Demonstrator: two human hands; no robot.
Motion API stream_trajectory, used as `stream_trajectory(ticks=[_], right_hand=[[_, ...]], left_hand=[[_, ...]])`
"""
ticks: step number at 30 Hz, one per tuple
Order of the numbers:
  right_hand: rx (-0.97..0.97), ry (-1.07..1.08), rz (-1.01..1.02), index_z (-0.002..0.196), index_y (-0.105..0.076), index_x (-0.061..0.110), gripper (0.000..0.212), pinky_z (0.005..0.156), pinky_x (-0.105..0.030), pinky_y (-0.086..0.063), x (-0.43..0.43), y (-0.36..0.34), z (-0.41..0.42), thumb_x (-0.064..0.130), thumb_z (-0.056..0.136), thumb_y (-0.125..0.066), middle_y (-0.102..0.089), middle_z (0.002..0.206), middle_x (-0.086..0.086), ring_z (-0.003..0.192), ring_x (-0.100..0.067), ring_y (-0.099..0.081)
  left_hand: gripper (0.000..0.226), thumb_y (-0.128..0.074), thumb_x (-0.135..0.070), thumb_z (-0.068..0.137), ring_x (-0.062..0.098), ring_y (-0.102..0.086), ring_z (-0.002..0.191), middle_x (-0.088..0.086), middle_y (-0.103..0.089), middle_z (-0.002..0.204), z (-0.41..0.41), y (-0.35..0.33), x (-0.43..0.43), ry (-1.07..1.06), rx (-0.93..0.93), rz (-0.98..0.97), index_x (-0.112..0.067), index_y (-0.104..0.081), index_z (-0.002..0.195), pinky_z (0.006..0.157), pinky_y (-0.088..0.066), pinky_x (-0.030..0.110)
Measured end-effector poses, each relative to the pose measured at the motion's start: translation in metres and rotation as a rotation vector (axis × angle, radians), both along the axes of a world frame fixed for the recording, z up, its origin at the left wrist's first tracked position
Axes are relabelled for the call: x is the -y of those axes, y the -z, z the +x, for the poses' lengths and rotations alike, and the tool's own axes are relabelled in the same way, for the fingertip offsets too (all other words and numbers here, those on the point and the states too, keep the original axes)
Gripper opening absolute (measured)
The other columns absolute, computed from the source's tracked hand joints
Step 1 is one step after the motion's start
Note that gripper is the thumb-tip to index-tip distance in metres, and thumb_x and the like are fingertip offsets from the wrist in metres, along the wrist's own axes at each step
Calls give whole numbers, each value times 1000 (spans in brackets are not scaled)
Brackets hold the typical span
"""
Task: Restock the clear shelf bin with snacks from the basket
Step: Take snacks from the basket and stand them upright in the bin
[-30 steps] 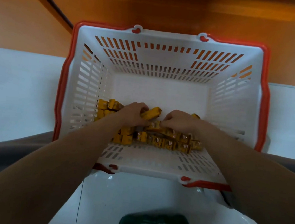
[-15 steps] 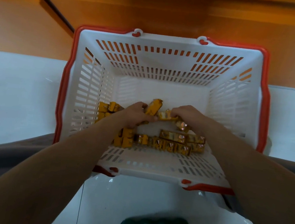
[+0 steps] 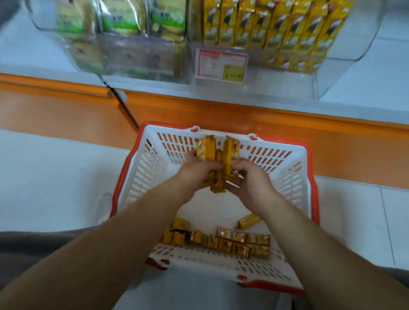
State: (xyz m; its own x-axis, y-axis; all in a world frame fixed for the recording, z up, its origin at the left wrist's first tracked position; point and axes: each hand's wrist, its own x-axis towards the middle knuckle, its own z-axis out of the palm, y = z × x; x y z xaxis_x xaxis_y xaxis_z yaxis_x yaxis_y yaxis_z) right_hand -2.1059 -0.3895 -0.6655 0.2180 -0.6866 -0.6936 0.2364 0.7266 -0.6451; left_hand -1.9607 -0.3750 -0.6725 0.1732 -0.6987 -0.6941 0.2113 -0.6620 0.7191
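A white basket [image 3: 145,174] with an orange rim sits on the floor below me. My left hand [image 3: 194,171] and my right hand [image 3: 253,181] together grip a bundle of yellow snack bars [image 3: 219,161], lifted above the basket's middle. Several more yellow bars [image 3: 230,241] lie along the basket's near wall, and one bar [image 3: 247,220] lies apart. Up on the shelf stands the clear bin [image 3: 342,68] holding upright rows of the same yellow snacks [image 3: 266,24].
A second clear bin with green snack packs [image 3: 121,16] stands left of the yellow one. A price tag [image 3: 222,65] hangs on the bin front. An orange shelf base [image 3: 54,112] runs across behind the basket. White floor tiles lie on both sides.
Both hands have gathered a bundle of bars and raised it out of the pile. The view has tilted up, bringing the shelf bins into sight.
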Motion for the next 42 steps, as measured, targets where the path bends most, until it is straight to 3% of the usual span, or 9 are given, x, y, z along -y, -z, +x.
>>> stream_trajectory(ticks=[4, 8, 14, 18, 22, 28, 33, 38, 42], right_hand=[[21, -150, -157, 88, -69, 16, 19, 83, -43, -55, 1, -72, -2, 3, 90, -54, -66, 86, -7, 82, -24, -65], [37, -340, -338, 111, -67, 7, 23, 81, -37, -57, -2, -148, -19, 1, 88, -65, -72, 95, -9, 86, -22, -68], [118, -435, -529, 135, -50, 38, 83, 65, -37, -59, -11, -221, -46, 2, 68, -81, -71, 111, -17, 88, -32, -72], [128, -323, -628, 127, -56, 38, 71, 68, -40, -59, -6, -236, -38, 11, 68, -85, -70, 113, -17, 88, -33, -73], [117, -178, -603, 120, -59, 31, 44, 62, -35, -56, 10, -243, -31, 27, 81, -79, -74, 91, -8, 76, -29, -73], [-148, -63, -755, 119, -58, 28, 36, 69, -30, -58, 48, -246, -31, 15, 89, -74, -72, 101, -9, 91, -26, -73], [-511, -72, -911, 113, -62, 23, 42, 79, -49, -61, 108, -244, 10, 14, 79, -83, -58, 96, -2, 88, -26, -68], [-873, -309, -1064, 115, -67, 22, 40, 56, -13, -40, 156, -220, 53, 16, 79, -83, -61, 76, 9, 71, -10, -60], [-954, -389, -1065, 118, -68, 15, 43, 58, -18, -40, 170, -198, 71, 14, 78, -83, -64, 77, 6, 73, -12, -62]], left_hand=[[57, -76, -6, 87, 39, -71, 106, 21, -70, 121, 8, -75, -8, 36, 45, -113, -11, -49, 136, 90, -59, 55], [53, -79, -4, 84, 31, -74, 85, 13, -75, 101, 21, -152, -23, 123, 79, -273, -10, -54, 130, 78, -61, 52], [68, -86, -16, 66, 36, -76, 95, 12, -78, 109, 21, -221, -36, 198, 34, -421, -16, -58, 129, 81, -62, 55], [58, -83, -15, 69, 35, -77, 89, 15, -78, 106, 15, -234, -30, 140, -16, -471, -14, -62, 123, 67, -62, 42], [59, -89, -14, 64, 32, -78, 87, 12, -79, 102, 19, -247, -14, 85, -20, -517, -16, -63, 117, 67, -62, 41], [37, -78, -5, 82, 32, -78, 91, 10, -79, 99, 43, -251, 5, -10, 9, -523, -16, -64, 115, 75, -64, 51], [35, -77, -4, 84, 33, -77, 94, 15, -78, 106, 62, -256, 16, -72, -6, -525, -14, -65, 115, 79, -63, 52], [42, -82, -10, 73, 29, -79, 88, 10, -80, 99, 85, -256, 18, -84, -14, -567, -19, -68, 111, 68, -63, 43], [58, -84, -21, 59, 28, -79, 87, 9, -80, 98, 101, -256, 16, -90, -10, -589, -19, -67, 115, 65, -63, 39]])
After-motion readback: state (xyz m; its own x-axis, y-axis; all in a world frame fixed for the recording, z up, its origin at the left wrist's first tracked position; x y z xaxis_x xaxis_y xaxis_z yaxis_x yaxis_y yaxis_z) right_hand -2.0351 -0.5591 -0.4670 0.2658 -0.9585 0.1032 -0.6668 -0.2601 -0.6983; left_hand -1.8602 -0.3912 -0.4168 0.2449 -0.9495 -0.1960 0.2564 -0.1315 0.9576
